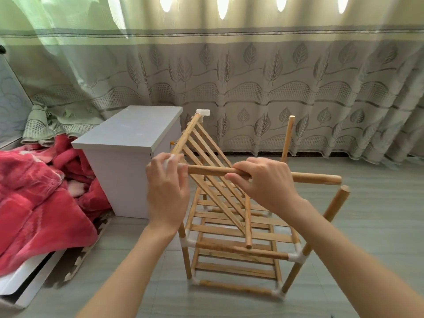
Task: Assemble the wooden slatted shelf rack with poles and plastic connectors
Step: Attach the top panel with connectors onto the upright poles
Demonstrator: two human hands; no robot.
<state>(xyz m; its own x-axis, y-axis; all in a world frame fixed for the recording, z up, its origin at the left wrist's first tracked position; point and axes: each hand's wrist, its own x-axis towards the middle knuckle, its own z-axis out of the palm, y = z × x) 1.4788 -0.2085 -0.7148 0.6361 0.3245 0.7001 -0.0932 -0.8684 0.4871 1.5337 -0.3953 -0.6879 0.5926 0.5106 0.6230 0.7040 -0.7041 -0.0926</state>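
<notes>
While the lower two tiers of the rack (238,253) already stand on the floor (367,226) near the white cabinet (128,143), the step in hand looks like seating a loose pole (316,178) into a plastic connector (171,159) at the near corner of the tilted slatted panel (206,152). The right hand (263,180) curls round the pole near its middle, holding it roughly level, its far end free above the right front upright (332,210). The left hand (166,187) wraps its fingers about the white connector, which they mostly hide, so whether the pole tip is already inside cannot be told. To do this well, I judge the pole should be lined up straight with the socket before any push, with the left hand bracing the connector so the panel does not swing. A second connector (203,112) sits on the panel's raised far corner. The panel leans loosely on the frame and could slip if pushed sideways.
</notes>
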